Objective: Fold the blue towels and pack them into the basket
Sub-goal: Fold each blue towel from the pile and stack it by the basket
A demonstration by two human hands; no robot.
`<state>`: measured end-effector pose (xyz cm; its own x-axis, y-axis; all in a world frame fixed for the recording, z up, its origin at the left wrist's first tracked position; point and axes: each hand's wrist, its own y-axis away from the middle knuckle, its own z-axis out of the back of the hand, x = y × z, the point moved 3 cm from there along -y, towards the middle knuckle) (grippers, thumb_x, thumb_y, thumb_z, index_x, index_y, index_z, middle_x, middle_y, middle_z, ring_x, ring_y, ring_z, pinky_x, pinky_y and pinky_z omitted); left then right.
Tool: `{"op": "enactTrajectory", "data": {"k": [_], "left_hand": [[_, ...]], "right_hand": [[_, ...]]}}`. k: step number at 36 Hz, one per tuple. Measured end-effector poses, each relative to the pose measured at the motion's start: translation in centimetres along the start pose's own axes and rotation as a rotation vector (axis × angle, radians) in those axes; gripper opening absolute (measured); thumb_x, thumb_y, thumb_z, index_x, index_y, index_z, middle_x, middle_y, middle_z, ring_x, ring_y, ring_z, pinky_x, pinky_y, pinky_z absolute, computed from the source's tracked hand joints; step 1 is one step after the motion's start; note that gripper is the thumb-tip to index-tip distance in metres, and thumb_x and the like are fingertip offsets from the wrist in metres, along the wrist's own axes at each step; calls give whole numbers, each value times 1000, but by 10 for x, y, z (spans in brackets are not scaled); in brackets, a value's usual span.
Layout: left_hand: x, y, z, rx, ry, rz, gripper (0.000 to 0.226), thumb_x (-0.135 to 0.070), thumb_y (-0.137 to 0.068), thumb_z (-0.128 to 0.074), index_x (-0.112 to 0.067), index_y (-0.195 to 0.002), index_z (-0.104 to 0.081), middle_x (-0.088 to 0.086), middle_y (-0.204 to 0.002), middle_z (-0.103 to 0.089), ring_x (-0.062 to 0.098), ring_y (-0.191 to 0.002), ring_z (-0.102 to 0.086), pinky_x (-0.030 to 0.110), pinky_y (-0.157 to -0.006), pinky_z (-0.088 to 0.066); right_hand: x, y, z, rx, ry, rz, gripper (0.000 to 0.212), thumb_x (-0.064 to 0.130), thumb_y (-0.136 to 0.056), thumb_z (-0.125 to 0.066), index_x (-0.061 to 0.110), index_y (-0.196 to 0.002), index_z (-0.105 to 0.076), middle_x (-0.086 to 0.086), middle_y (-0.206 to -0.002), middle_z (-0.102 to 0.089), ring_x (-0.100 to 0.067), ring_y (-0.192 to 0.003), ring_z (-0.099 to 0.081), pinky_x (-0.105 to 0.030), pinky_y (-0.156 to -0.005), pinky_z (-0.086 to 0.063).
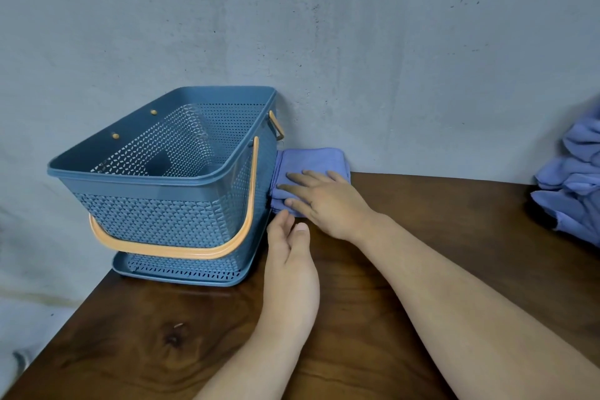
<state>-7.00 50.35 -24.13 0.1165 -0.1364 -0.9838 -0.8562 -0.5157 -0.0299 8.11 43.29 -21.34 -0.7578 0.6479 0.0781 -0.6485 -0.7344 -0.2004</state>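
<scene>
Right hand (324,201) is lying flat on the folded towel (311,161), fingers straight, gripping nothing. I'm seeing left hand (290,256) touching its near edge, fingers extended. Towel is sitting on the table (422,204), just beside the basket (156,177)

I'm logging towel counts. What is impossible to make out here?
Head view, unfolded towel pile: cut off by the right frame edge, so no count.
Head view, folded towels: partly covered by the right hand, left edge lost behind the basket; layers unclear.
Head view, basket floor: partly hidden by its near wall.
</scene>
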Motion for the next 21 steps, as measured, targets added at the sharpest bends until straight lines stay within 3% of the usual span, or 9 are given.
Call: {"op": "enactTrajectory", "data": {"k": [5, 8, 13, 21], "left_hand": [[-3, 2, -1, 25, -14, -2, 59, -51, -92, -52, -36, -149, -51, -23, -148, -55, -9, -136, -50, 41, -124, -37], [-4, 3, -1, 34, -29, -9, 60, -51, -93, -52, -35, -150, -50, -24, -147, -55, -7, -136, -51, 40, -124, -37], [-5, 3, -1, 23, -26, -13, 60, -50, -92, -52, -33, -150, -51, -23, -145, -56, -7, -136, -51, 41, -124, -38], [-6, 3, -2, 22, -34, -24, 55, -50, -92, -51, -36, -145, -52, -24, -143, -56, -7, -135, -51, 40, -123, -38]], "right_hand": [[0, 4, 0, 10, 23, 21, 76, 72, -97, -8, 42, -162, -32, 8, -173, -28, -21, -160, -21, -57, -125, -20], [0, 4, -2, 9, 32, 11, 78, 73, -95, -7, 44, -163, -29, 9, -173, -26, -20, -160, -20, -58, -125, -21], [3, 1, -2, 2, -18, -51, 58, 64, -109, -24, 45, -163, -29, 11, -174, -22, -19, -161, -16, -58, -126, -15], [0, -4, -4, -42, -28, -63, 55, 63, -109, -28, 44, -161, -35, 11, -172, -28, -18, -159, -22, -57, -124, -20]]}}
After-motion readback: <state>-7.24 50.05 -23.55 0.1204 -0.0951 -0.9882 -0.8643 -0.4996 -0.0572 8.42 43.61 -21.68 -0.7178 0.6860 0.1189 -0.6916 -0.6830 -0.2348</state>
